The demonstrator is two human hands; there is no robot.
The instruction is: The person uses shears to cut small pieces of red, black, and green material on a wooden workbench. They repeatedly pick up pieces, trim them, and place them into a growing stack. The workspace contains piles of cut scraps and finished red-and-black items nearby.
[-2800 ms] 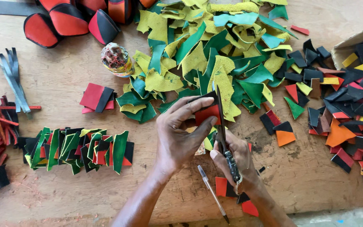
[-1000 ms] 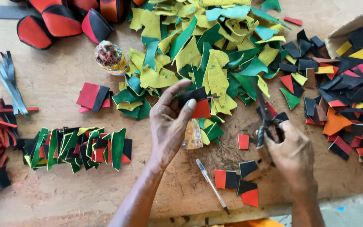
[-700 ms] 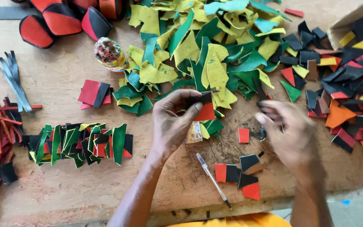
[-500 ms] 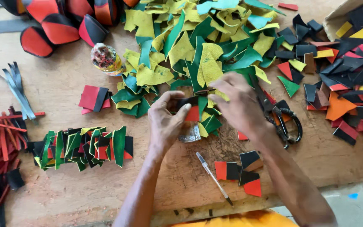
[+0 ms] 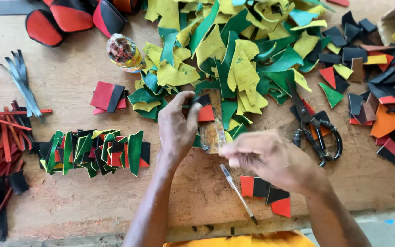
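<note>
The left hand (image 5: pixel 175 132) pinches a small red-and-black patch of cut leather (image 5: pixel 205 110) between thumb and fingers (image 5: pixel 193 113), holding it against a worn, brownish rectangular card or template (image 5: pixel 213 126) that lies upright along the worn wooden counter (image 5: pixel 69 87). The right hand (image 5: pixel 270 160) is blurred just beside the lower end of that template; its fingers look curled, but I cannot tell whether they grip anything

The patch reads as thin, light and pliable, with enough body to keep a flat shape; it is likely to curl or slip if pressed only at one corner, so a pinch across its upper edge, as the left hand has it, seems the surest hold. The template looks stiffer and would take a grip at its long sides

Room is tight. A heap of green and yellow leather offcuts (image 5: pixel 234 59) crowds right up to the top of the template, black-handled scissors (image 5: pixel 314 123) lie near on the right, and a thin pen-like tool (image 5: pixel 238 194) rests slantwise beside the right wrist. A row of joined green, red and black pieces (image 5: pixel 97 148) sits well apart on the left. The counter's near edge runs close under both forearms, with bare wood only between the row and the left wrist
</note>
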